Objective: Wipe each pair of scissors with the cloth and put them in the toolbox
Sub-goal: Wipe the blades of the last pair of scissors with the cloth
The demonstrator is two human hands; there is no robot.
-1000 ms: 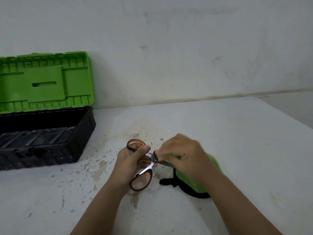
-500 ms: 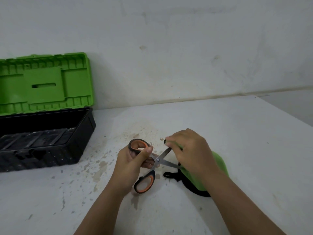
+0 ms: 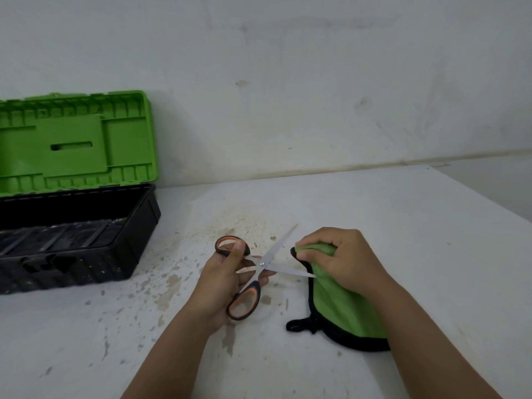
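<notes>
My left hand (image 3: 221, 280) grips a pair of scissors (image 3: 260, 267) with black and orange handles, held just above the table. The blades are spread wide: one points up and right, the other points right at the cloth. My right hand (image 3: 342, 260) clutches a bunched green cloth (image 3: 342, 309) with a black border; the cloth's lower end lies on the table. The lower blade tip touches or nearly touches the cloth. The toolbox (image 3: 86, 234) is black with its green lid (image 3: 74, 142) standing open, at the far left.
The stained white table (image 3: 374, 214) stretches to the right and ends at an edge on the far right. A bare wall (image 3: 288, 82) rises behind the table. The toolbox interior is dark, and its contents cannot be made out.
My right hand with the cloth has slid off the blades to the right. The scissors have opened wider, and both blades are now bare.
</notes>
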